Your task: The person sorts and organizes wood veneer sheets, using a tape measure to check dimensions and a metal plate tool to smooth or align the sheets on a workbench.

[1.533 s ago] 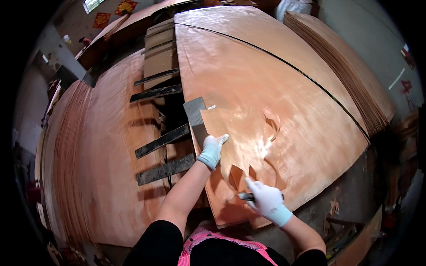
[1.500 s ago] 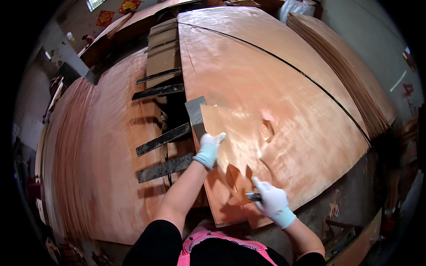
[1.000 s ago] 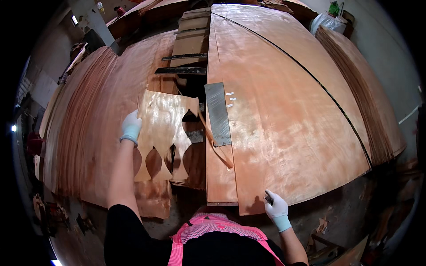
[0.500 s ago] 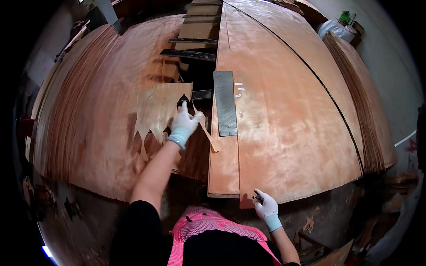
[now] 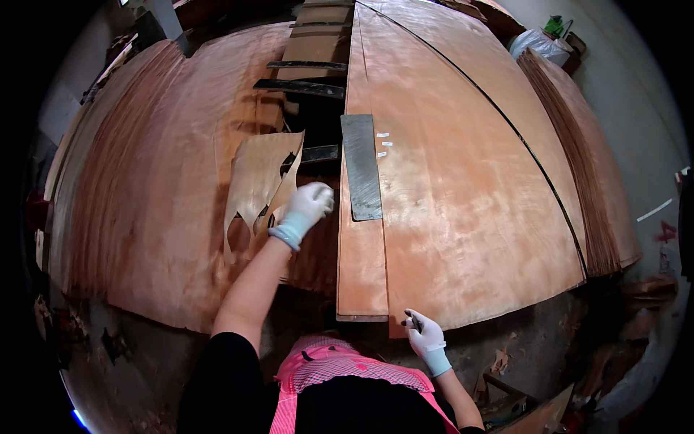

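Observation:
My left hand [image 5: 309, 206], in a white glove with a pale blue cuff, hovers over the dark gap between two veneer stacks. Its fingers are curled; whatever they hold, if anything, is hidden. Beside it, a torn pale veneer piece [image 5: 254, 170] with ragged, pointed edges lies on the left veneer stack [image 5: 170, 195]. A narrow curled strip [image 5: 290, 181] stands along that piece's right edge. My right hand [image 5: 426, 338], also gloved, is closed around a small dark tool [image 5: 414, 322] near the front edge of the right veneer sheet [image 5: 463, 210]. The tool's kind is unclear.
A grey rectangular metal plate [image 5: 361, 170] lies along the right sheet's left edge, beside three small white labels [image 5: 387, 144]. A long black strip [image 5: 499, 108] curves across that sheet. Dark crossbars [image 5: 300, 88] span the gap. A white plastic bag [image 5: 541, 48] stands at far right.
My left hand has moved slightly right and down, its fingers curling from a pointing pose. The loose strip no longer reaches across the gap. The torn piece has shifted and buckled.

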Tool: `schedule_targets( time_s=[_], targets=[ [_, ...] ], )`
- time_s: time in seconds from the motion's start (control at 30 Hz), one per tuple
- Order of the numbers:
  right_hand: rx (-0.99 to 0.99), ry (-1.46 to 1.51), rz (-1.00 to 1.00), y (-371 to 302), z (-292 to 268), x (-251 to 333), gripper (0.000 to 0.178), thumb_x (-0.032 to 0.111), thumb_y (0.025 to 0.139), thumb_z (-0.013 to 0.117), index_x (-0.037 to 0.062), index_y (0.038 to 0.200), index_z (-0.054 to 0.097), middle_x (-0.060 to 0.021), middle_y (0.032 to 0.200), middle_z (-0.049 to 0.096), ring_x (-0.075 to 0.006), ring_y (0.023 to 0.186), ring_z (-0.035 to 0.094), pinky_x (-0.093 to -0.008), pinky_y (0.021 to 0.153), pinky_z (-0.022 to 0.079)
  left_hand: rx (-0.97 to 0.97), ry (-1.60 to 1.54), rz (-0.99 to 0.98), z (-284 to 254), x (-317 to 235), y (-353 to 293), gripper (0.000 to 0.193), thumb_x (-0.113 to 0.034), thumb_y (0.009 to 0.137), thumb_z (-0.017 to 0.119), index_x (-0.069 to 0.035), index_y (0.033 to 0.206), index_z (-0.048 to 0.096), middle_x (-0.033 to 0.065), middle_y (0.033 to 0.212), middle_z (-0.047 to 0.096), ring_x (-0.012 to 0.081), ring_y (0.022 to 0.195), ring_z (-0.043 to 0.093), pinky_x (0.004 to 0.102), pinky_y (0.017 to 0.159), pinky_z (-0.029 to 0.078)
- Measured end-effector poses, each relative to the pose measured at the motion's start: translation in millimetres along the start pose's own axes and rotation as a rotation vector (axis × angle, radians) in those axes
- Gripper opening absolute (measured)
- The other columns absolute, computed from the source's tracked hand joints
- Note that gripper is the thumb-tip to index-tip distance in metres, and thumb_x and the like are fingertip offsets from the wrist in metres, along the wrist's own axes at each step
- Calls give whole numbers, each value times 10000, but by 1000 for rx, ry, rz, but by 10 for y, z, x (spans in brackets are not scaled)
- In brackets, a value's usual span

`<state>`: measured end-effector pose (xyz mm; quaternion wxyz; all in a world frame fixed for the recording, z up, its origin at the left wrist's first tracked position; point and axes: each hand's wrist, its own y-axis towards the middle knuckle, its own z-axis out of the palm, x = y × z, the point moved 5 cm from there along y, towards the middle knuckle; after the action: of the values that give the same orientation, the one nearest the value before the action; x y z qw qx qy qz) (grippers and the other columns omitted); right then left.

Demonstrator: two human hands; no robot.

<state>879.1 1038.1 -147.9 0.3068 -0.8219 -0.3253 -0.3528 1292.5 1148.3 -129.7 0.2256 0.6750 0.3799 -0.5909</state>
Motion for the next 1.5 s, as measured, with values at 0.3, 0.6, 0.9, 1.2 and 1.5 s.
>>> schedule_targets(
  time_s=[0.3,0.6,0.9,1.2,1.5],
  targets=[
    [19,13,-38,-30,11,238,305,117,927,561,-14,1197,613,-131,932,716,-137,840,668,-272,778,509,-156,-945,-639,1253,817,-3,260,-287,900,678,-78,1033,599,50,940,587,175,707,538,279,650,506],
    [59,61,33,-133,113,276,330,148,896,581,28,1200,627,-165,967,700,-227,883,689,-310,800,517,-87,-579,-368,1015,353,200,214,-211,899,669,-42,1024,622,50,956,627,139,615,611,211,509,522],
    [-13,-44,-61,-55,-122,308,305,139,933,561,-5,1195,620,-105,879,710,-86,782,622,-259,742,500,-310,241,472,-1058,396,-1162,256,-179,929,553,39,1028,643,70,915,660,152,859,615,296,783,500],
    [280,-592,-489,312,-342,455,626,310,856,658,99,1393,416,-146,1366,487,-291,907,668,-388,749,550,-692,-568,40,-1242,103,-3375,232,-180,909,610,30,1006,625,72,947,672,137,824,638,284,779,505],
    [694,-1062,-898,256,-180,-372,829,373,782,678,183,1479,271,-138,1545,239,-347,1030,622,-505,746,550,-1442,-529,-127,765,160,-5293,244,-218,885,650,-23,1026,613,44,928,619,162,809,615,354,736,541]
  ],
)
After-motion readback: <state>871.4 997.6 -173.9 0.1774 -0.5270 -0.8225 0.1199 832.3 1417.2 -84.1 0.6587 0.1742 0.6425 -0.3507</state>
